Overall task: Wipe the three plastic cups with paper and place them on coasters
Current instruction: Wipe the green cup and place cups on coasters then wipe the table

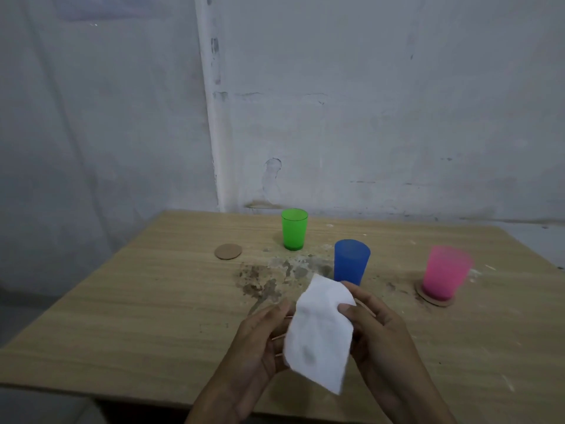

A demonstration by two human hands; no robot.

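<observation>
Wooden table (122, 301), stained centre, white wall (397, 102)

Green cup (294, 230), blue cup (351, 261), pink cup (445, 273), white paper (321, 332).

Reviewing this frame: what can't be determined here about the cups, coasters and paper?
- Head view: whether a coaster lies under the blue cup; paper and right hand cover its base.
- Green cup: no coaster visible beneath; too small to confirm.
- Left hand fingers behind the paper: grip hidden.
- Which cups are wiped: unreadable.
</observation>
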